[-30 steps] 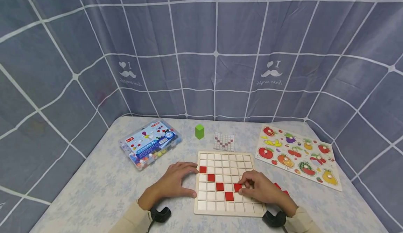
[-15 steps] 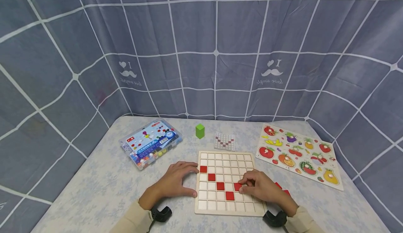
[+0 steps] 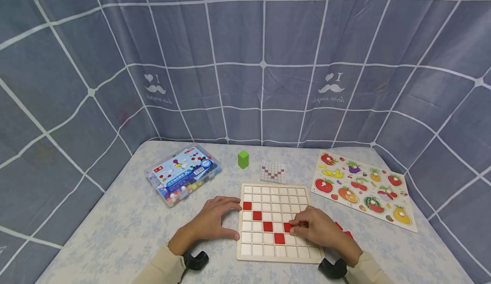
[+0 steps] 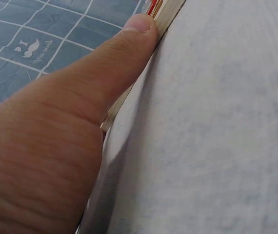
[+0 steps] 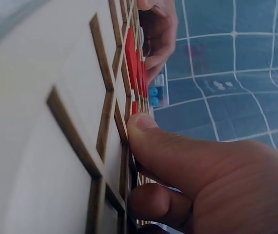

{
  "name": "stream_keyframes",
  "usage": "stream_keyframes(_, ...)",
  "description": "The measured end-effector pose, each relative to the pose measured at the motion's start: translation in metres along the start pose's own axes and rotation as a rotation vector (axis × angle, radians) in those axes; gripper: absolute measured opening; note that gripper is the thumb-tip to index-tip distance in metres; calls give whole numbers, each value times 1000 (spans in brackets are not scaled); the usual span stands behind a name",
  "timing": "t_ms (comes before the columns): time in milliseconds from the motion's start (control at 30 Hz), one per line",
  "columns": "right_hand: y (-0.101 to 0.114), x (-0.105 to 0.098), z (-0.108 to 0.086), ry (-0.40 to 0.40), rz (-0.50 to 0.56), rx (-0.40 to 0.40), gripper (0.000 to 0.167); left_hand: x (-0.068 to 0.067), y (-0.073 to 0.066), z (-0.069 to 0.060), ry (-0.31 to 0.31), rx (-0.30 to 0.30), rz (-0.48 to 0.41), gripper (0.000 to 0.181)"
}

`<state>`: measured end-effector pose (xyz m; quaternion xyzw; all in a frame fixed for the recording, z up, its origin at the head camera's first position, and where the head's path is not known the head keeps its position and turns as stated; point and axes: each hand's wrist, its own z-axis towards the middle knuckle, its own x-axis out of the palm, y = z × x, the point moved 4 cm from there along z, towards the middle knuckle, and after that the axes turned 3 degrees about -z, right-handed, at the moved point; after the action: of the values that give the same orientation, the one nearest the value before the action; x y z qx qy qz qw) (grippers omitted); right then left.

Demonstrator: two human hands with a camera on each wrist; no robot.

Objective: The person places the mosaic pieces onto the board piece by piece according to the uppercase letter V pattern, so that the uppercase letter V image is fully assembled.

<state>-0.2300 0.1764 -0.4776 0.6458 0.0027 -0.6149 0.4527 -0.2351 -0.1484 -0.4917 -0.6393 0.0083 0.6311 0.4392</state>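
A square wooden grid board (image 3: 264,250) lies in the middle of the head view, with several red square tiles (image 3: 267,227) set in its cells in a slanting line. My left hand (image 3: 211,220) rests at the board's left side. Its thumb (image 4: 129,39) is straight against the board's edge in the left wrist view. Over the right half of the board, my right hand (image 3: 316,229) pinches a red tile (image 3: 287,227) at a cell. The thumb and curled fingers cover part of that tile. More red tiles (image 3: 348,234) lie on the table, partly hidden behind the right hand.
Behind the board lies a small card (image 3: 273,172) printed with a red V pattern on a grid. A green block (image 3: 243,159) stands left of it. A clear box (image 3: 184,175) of colourful beads sits at back left, a fruit puzzle board (image 3: 364,190) at right.
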Motion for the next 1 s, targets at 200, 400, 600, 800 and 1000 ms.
stream_keyframes(200, 0, 3, 1, 8, -8, -45, 12, 0, -2, -1, -1, 2, -6, 72)
stream_keyframes(400, -4, 5, 1, 30, 40, -41, 23, 0, -1, -1, 3, -2, -2, 72)
stream_keyframes(600, -8, -3, 0, 95, 170, 22, 58, 1, 0, -1, -8, 10, -11, 71)
stream_keyframes(800, -20, -27, -11, 32, 198, 31, 61, 2, 0, -1, -17, 21, -8, 72)
stream_keyframes(1000, -50, -62, -47, -75, 47, 157, 45, 1, 1, 0, -11, 16, 3, 72)
